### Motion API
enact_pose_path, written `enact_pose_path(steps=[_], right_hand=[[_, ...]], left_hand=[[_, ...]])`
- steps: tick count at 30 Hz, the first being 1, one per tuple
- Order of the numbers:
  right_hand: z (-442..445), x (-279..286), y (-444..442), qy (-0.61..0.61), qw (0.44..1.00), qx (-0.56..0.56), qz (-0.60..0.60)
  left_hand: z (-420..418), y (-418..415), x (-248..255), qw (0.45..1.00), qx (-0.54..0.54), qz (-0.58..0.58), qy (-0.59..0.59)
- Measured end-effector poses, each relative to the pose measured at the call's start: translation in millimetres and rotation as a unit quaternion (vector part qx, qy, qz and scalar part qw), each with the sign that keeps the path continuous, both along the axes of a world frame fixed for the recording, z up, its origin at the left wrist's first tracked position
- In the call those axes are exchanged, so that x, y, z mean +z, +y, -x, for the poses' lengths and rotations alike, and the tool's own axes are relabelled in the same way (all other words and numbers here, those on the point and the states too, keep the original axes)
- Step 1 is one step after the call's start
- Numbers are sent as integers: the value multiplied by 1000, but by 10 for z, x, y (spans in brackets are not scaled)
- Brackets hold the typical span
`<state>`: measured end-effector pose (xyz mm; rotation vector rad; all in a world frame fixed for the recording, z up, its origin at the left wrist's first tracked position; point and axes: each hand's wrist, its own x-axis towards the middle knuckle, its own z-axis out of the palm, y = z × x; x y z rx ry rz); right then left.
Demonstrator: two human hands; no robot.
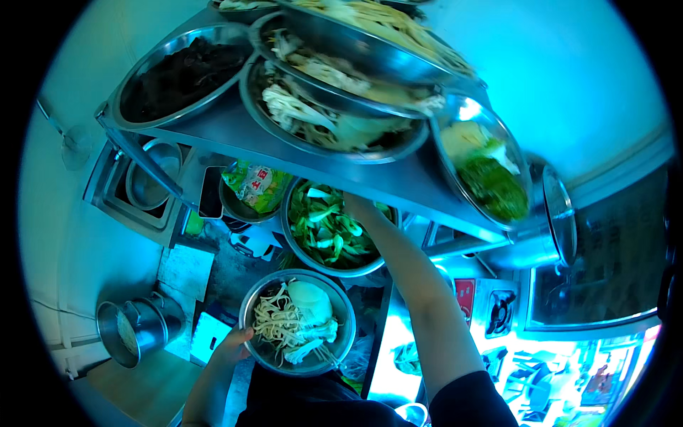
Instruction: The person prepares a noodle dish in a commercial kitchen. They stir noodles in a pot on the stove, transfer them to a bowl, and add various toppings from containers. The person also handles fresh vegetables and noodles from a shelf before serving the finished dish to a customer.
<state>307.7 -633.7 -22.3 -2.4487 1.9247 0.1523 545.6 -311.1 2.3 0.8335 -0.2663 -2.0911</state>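
My left hand point(235, 342) grips the rim of a stainless steel bowl point(348, 341) close to my body. In the bowl are thin noodle-like strips point(277, 320), a bunch of enoki-like mushrooms point(304, 349) and a pale rounded slice point(309, 300). Beyond it, a larger steel bowl point(341, 272) of leafy greens with white stems point(325, 229) stands partly beneath a metal shelf point(395, 187). My right arm stretches over that bowl, with my right hand point(356, 205) at the greens under the shelf edge. The shelf hides its fingers, so its grip does not show.
On the shelf sit steel bowls of dark food point(187, 80), mushrooms point(304, 115) and greens point(491, 187). A printed plastic bag point(259, 184) fills a bowl below. A sink point(112, 187) and tall pots point(141, 325) are left; a large pot point(525, 240) and gas burner point(500, 314) are right.
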Motion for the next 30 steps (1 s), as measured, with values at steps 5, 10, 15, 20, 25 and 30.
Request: enact_pose_path(steps=[5, 10, 15, 20, 25, 30], right_hand=[[204, 35, -174, -78, 997, 3, -27], [636, 409, -136, -281, 956, -47, -64], [751, 642, -84, -448, 879, -106, -123], [693, 596, 51, -494, 841, -102, -197], [488, 376, 157, -477, 833, -69, -271], [700, 384, 174, -515, 808, -105, -267]], left_hand=[[-75, -19, -300, 999, 10, -10, 47], [-91, -311, -55, 999, -41, -25, -24], [-35, -514, -61, 998, -51, 23, 37], [33, -630, -242, 991, -84, 60, 90], [214, -647, -369, 990, -125, 24, 62], [372, -626, -365, 982, -174, 6, 72]])
